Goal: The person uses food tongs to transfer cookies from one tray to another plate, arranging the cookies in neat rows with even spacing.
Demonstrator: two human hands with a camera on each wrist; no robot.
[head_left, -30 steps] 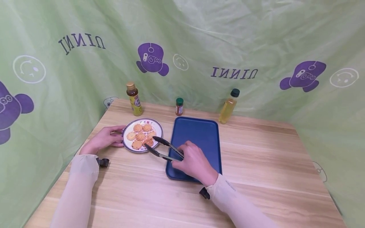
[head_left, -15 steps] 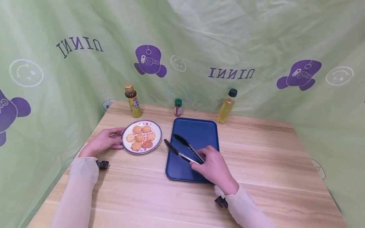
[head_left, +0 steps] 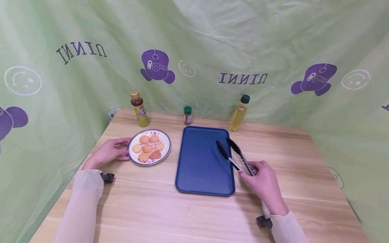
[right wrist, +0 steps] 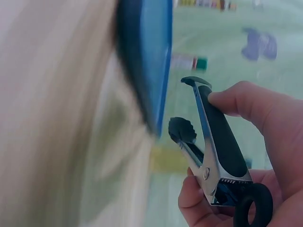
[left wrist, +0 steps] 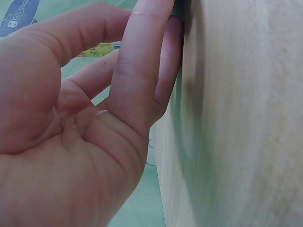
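Observation:
My right hand (head_left: 262,182) grips a pair of black-tipped metal tongs (right wrist: 222,142), thumb on one arm and fingers on the other. The tongs' tips are apart with nothing between them, over the right rim of the blue tray (head_left: 203,162) in the head view. The left hand (head_left: 107,153) rests at the left rim of a white plate (head_left: 165,148) with a dark blue edge, its fingers loosely bent against it. Several cookies (head_left: 147,148) lie on that plate, some swirled and some flat. In the left wrist view the left fingers (left wrist: 137,66) reach along the tabletop.
Along the back of the table (head_left: 136,209) stand a yellow-labelled bottle (head_left: 140,113), a small green-capped spice jar (head_left: 187,116) and a bottle of yellow oil (head_left: 239,116). Behind them hangs a green printed curtain (head_left: 194,40).
The right hand has carried the tongs rightward, from over the plate's cookies across the tray to its right edge. The left hand stays at the plate; the head view has shifted slightly.

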